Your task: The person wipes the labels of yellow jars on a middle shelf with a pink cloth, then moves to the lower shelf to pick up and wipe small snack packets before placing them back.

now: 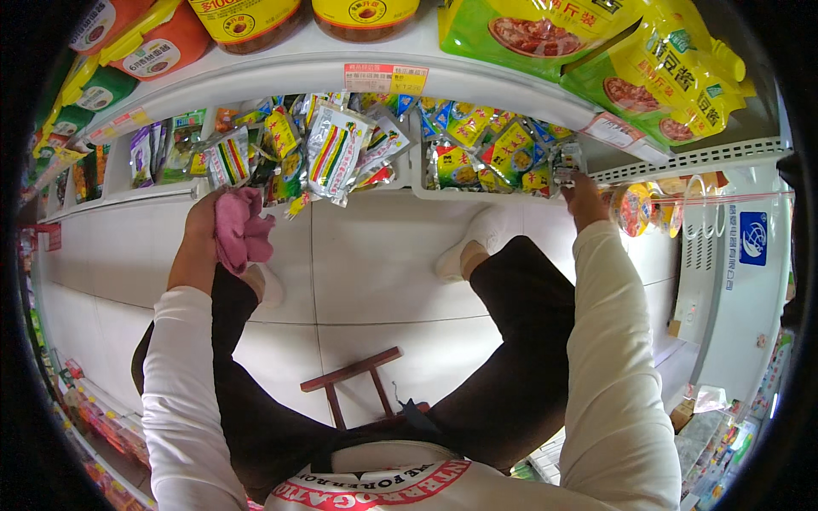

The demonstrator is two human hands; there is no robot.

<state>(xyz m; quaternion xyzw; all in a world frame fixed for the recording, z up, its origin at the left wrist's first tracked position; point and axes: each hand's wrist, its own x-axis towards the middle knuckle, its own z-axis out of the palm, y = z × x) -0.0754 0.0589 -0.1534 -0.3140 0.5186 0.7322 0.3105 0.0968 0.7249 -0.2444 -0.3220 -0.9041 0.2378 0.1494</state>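
My left hand holds a crumpled pink cloth just in front of the lower shelf. Beside it, silver packets with red, yellow and green stripes lie heaped in a white shelf bin. Over on the right, my right hand has its fingers at a small silver-grey packet at the right end of a second bin; whether they grip it is unclear. Yellow, green and blue food packets fill that bin. Purple packets and green packets stand farther left.
Above runs a shelf edge with price tags, bearing jars with yellow labels and yellow-green sauce pouches. Round packaged cups hang at the right near a white appliance. A wooden stool is beneath me, between my legs.
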